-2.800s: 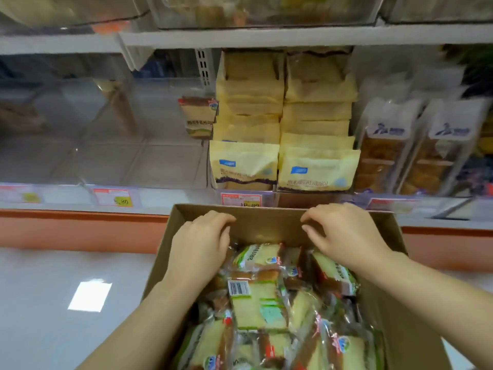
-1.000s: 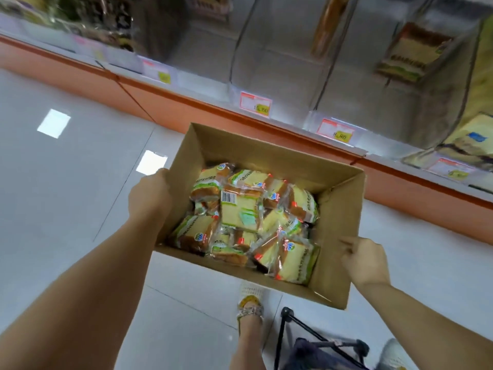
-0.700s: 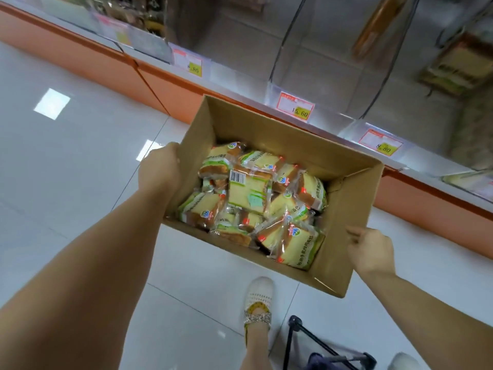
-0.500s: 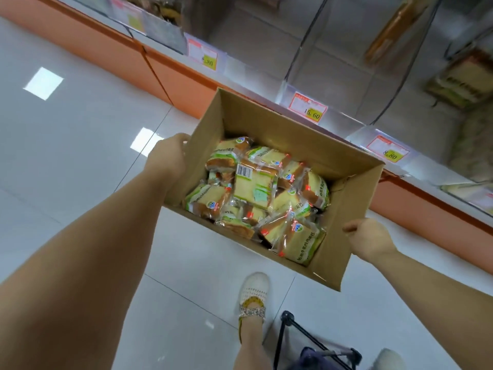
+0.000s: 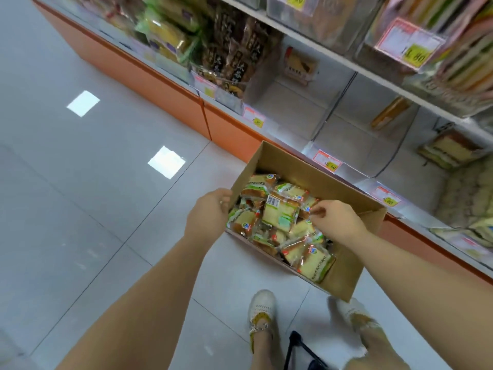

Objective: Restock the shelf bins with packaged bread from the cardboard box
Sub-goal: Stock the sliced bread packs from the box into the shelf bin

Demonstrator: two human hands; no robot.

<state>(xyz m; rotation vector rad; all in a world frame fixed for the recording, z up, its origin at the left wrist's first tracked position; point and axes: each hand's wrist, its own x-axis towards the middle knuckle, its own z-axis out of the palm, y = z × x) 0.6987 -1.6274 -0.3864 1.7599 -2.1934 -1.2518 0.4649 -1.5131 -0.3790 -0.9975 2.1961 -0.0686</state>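
Directly below the camera, in a store aisle, a cardboard box (image 5: 306, 169) sits low at centre right of the frame, its top open, just beside the orange base (image 5: 229, 129) of a shelf unit. Whether it rests on the floor (image 5: 93, 182) or hangs from the hand cannot be told. Inside lies a loose heap of packaged bread (image 5: 280, 214) — small sliced pieces sealed in clear film with green and white print, one showing a barcode. The heap covers most of the bottom, leaving bare cardboard at the lower-right end.

The left hand (image 5: 210, 212) holds the box's left short wall, fingers curled at the rim: a closed grip on the cardboard. The right hand (image 5: 338, 220) reaches in from the right, thumb and forefinger drawn together over a packet near the middle. Whether this grip already has the film cannot be told.

The packets are probably light and soft, easily squashed, and the film looks slippery. A sensible hold would be across a packet's flat sides with gentle pressure, or by the crimped seam at one end.

Above the box, toward the upper right, clear shelf bins (image 5: 290, 113) stand mostly bare behind price tags (image 5: 327, 161) — one holds a single wrapped item (image 5: 298, 64) at its back. Bins further left are packed with dark packets (image 5: 234, 57).
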